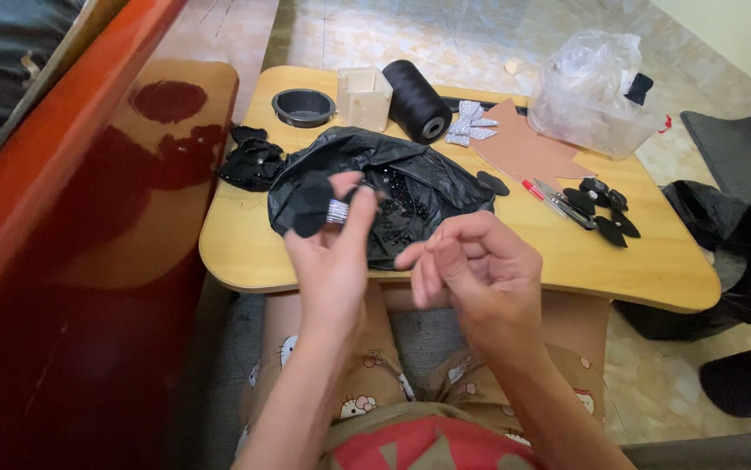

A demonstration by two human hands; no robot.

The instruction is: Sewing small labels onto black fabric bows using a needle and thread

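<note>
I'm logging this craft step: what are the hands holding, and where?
Left hand pinches a black bow at its sparkly silver middle. Right hand holds nothing visible.

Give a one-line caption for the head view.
Left hand holds a black fabric bow with silver glitter centre above a black plastic bag on a small wooden table; right hand alongside.

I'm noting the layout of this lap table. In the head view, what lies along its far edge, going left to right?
Round black cup holder → cream square box → black thread cone → silver sparkly bow → brown card pieces → clear plastic bag.
</note>
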